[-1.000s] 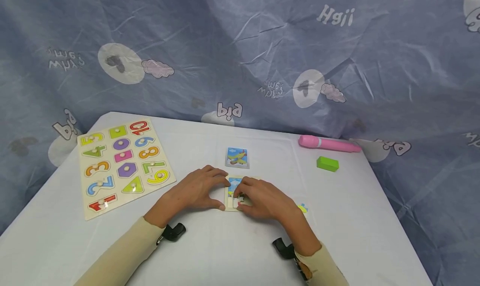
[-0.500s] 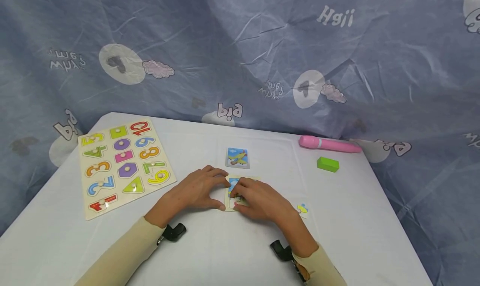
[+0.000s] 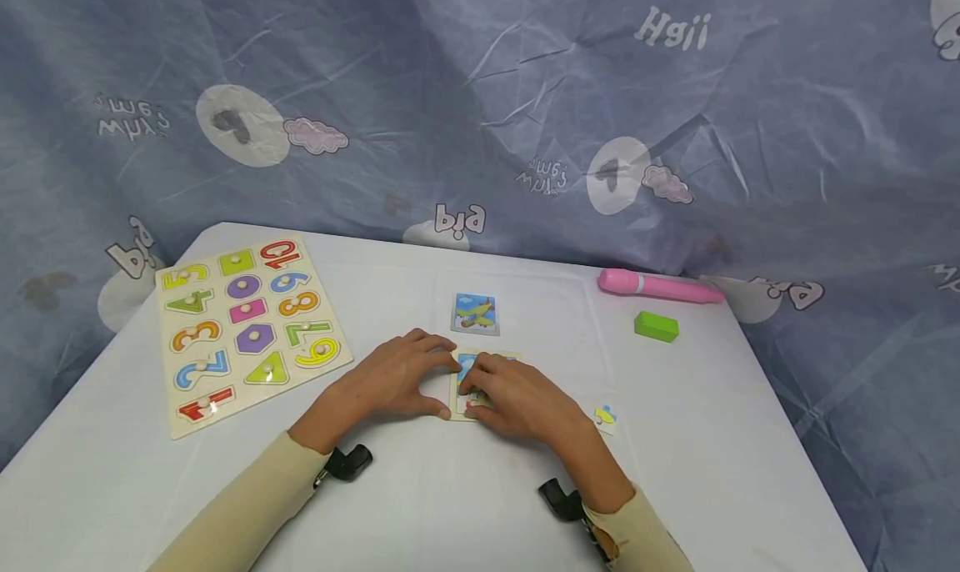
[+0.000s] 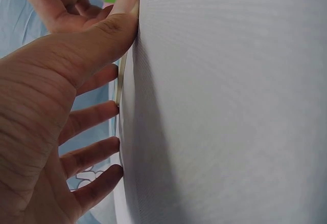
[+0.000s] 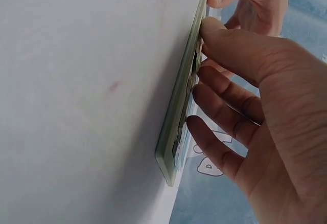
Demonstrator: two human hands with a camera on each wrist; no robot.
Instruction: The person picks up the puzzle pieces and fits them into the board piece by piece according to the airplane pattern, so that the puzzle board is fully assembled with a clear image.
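A small jigsaw puzzle board (image 3: 453, 398) with a pale wooden border lies in front of the person. At its left side, my left hand (image 3: 405, 378) holds it between the thumb at the near corner and fingers at the far corner. My right hand (image 3: 525, 395) covers most of the board, its thumb and fingertips on a whitish puzzle piece (image 3: 462, 406) inside the border. In the right wrist view, the curled fingertips meet the face of the board (image 5: 173, 139). Another puzzle piece (image 3: 604, 417), white with yellow and blue, lies right of the right forearm.
Beyond the board lies an airplane picture tile (image 3: 475, 314). A large number and shape peg board (image 3: 251, 338) takes up the left side. A green block (image 3: 656, 327) and a pink pen-shaped tube (image 3: 660, 286) lie at the back right. A blue-grey printed curtain (image 3: 480, 122) hangs behind.
My right hand has shifted slightly left, and the whitish piece has moved from tilted between the fingers to lower inside the border. My left hand stays at the board's left side.
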